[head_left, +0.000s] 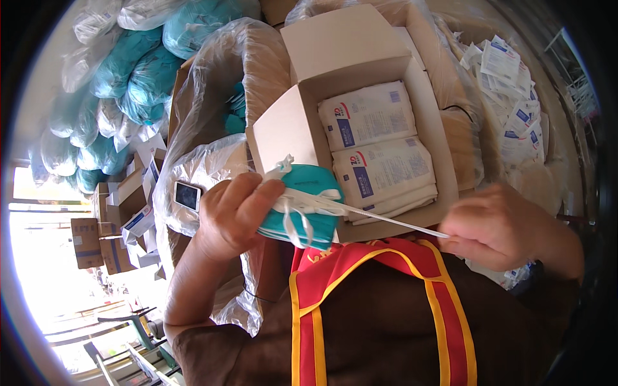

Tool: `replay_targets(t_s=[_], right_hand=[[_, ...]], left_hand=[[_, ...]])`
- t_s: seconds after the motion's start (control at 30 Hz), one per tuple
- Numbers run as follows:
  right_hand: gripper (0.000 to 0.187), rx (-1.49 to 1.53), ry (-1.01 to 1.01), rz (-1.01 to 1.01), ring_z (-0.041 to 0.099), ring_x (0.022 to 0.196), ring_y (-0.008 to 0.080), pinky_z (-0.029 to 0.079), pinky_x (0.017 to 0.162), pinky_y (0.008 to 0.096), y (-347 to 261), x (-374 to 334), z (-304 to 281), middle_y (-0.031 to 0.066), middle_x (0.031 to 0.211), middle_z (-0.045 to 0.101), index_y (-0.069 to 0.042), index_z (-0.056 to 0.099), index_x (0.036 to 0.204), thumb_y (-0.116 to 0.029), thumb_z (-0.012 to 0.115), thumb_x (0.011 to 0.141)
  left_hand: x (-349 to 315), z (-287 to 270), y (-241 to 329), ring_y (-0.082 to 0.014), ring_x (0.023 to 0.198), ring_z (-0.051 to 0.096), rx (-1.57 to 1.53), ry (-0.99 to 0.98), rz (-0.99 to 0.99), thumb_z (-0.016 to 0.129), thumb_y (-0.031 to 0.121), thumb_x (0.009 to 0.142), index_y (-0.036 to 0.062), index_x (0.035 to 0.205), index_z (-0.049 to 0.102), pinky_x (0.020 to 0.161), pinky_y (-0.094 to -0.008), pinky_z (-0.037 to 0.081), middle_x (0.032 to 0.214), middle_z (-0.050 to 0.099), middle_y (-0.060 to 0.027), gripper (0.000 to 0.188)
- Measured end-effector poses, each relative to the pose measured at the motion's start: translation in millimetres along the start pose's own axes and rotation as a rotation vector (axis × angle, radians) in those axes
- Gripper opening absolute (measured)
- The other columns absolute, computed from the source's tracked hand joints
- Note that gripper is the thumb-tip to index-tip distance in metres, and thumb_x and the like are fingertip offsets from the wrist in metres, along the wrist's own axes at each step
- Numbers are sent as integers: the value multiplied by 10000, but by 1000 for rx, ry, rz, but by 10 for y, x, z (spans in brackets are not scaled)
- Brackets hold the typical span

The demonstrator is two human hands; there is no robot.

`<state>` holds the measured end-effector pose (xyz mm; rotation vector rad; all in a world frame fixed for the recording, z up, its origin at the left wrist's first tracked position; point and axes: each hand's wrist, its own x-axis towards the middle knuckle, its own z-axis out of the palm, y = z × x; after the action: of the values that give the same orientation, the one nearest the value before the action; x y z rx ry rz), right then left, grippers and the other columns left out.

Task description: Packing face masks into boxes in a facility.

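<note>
A stack of teal face masks (302, 226) with white straps is in my left hand (238, 209), thumb and fingers closed on its left side. Several straps lie looped and gathered over its top. From there one white strap (393, 222) runs taut to the right, its far end pinched in my right hand (483, 225), whose outline is slightly blurred. Just beyond the masks an opened cardboard box (444, 154) holds white packages (373, 116) in two side-by-side stacks, printed with blue panels and red marks. The stack partly covers the box's near left corner.
Left of the box, a plastic-lined carton (264, 58) holds more teal pieces (236, 106); a phone (187, 195) lies on plastic nearby. A bin of loose white packets (515, 122) stands right. Teal-filled bags (151, 77) and cardboard boxes (87, 242) are piled far left.
</note>
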<state>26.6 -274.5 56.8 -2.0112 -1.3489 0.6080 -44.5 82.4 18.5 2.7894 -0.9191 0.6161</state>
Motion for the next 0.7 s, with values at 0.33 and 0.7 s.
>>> replay_targets(t_s=[0.33, 0.7], right_hand=[[187, 459, 150, 299, 502, 466, 145, 367, 431, 302, 344, -855, -119, 28, 636, 569, -60, 594, 768, -183, 636, 902], [178, 1017, 276, 331, 430, 526, 26, 322, 445, 174, 948, 266, 167, -29, 666, 503, -72, 592, 891, -246, 584, 930]], left_hand=[[-403, -27, -415, -254, 634, 648, 189, -23, -193, 768, 148, 643, 58, 983, 650, 541, -351, 522, 791, 612, -86, 370], [34, -132, 152, -120, 523, 548, 3, 85, 314, 767, 193, 718, 176, 1104, 623, 441, -244, 437, 940, 595, -119, 413]])
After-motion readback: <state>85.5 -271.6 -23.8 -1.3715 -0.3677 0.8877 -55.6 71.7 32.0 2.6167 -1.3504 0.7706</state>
